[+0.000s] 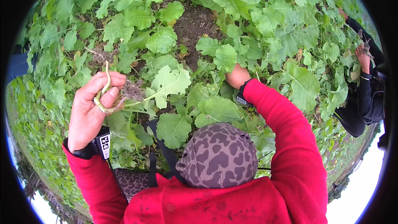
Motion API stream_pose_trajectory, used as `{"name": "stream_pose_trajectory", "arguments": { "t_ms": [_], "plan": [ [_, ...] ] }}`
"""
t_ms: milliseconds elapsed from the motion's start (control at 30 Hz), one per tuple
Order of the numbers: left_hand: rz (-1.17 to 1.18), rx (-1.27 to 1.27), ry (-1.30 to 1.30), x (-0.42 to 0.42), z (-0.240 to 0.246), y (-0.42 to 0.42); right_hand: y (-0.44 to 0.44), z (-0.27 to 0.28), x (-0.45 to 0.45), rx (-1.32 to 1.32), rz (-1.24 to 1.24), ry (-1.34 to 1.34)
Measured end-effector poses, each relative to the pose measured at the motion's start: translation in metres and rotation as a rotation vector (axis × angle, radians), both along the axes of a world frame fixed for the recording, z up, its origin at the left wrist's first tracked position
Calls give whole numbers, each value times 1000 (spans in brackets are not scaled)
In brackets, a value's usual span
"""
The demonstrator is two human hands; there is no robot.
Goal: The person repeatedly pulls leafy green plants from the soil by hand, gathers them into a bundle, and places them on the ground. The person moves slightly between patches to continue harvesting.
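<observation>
My left hand [98, 102] is closed around uprooted leafy plants, their pale, curved stems [107, 84] looped through the fingers. Soil clings to the tangled roots [133, 90] beside my thumb, and a second root clump [104, 56] sticks up above the fingers. A broad, pale leaf [169, 85] lies to the right of this hand, apparently on one of the held stalks. My right hand [238, 76] reaches down among green leaves; its fingers are hidden beneath a lobed leaf [225, 58], so I cannot see what they touch.
Dense leafy plants [289, 31] surround both hands. Bare brown soil [197, 25] shows ahead between them. At the right edge, another person's hand [363, 57] holds rooted plants, with dark sleeves and clothing around it. Blue fabric [18, 65] shows at the far left.
</observation>
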State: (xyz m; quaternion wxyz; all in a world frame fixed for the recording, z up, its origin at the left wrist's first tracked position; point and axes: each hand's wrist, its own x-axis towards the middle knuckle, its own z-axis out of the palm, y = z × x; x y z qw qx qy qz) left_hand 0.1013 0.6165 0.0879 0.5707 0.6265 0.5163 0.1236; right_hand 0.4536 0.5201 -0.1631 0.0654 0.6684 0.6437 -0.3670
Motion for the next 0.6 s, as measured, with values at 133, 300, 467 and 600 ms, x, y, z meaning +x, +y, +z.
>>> {"name": "stream_pose_trajectory", "arguments": {
  "t_ms": [133,300,467,600],
  "plan": [
    [-147,254,94,16,-13,-5,5,29,-2,-149,-64,-73],
    [-462,601,164,39,-18,-18,42,75,9,-197,-120,495],
    [-594,732,87,59,-22,-20,60,94,-11,-187,29,504],
    [-484,740,118,45,-19,-8,87,119,10,161,127,27]
  ]
}}
